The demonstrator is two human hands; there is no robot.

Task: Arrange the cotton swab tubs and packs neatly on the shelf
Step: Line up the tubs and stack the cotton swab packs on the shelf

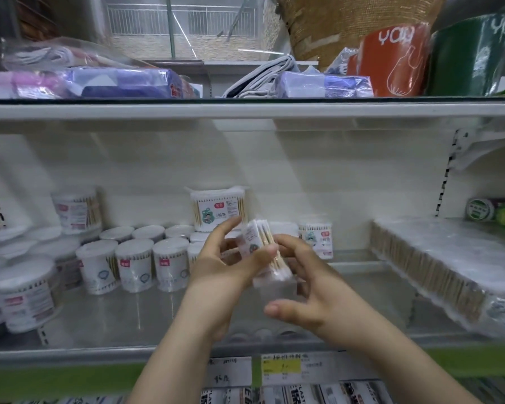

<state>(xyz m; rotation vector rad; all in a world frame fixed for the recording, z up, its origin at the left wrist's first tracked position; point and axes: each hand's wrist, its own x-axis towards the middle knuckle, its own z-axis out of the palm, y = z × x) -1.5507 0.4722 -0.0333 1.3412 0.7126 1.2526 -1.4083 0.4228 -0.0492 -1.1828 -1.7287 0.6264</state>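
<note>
**Pack of cotton swabs (260, 243) in 2 hands, in front of mid-shelf**

Pack is off the shelf (362, 290), held in the air in front of its middle. It is tilted, with wooden sticks visible along its right edge. My left hand (225, 266) pinches it: thumb across the printed front face, fingers reaching up behind. My right hand (309, 284) curls its fingers round the back and lower end of the same pack. Right thumb sticks out free below and touches nothing. Motion blur here, so I cannot tell the exact fingertip contacts on the far side.

Round tubs (134, 263) stand upright in rows on the left half of the shelf, packed against each other. 1 square tub (219, 208) sits on top of the rear row, just behind my left fingers. Another raised tub (76, 208) sits further left. 1 more labelled tub (318, 237) stands on the shelf just right of my hands.

Large wrapped bulk block of swabs (438, 263) lies along the right side, well apart from the round tubs. Tape rolls (493, 212) sit behind it at far right. Price labels (283, 371) run along the shelf's front edge, below my wrists.
</note>
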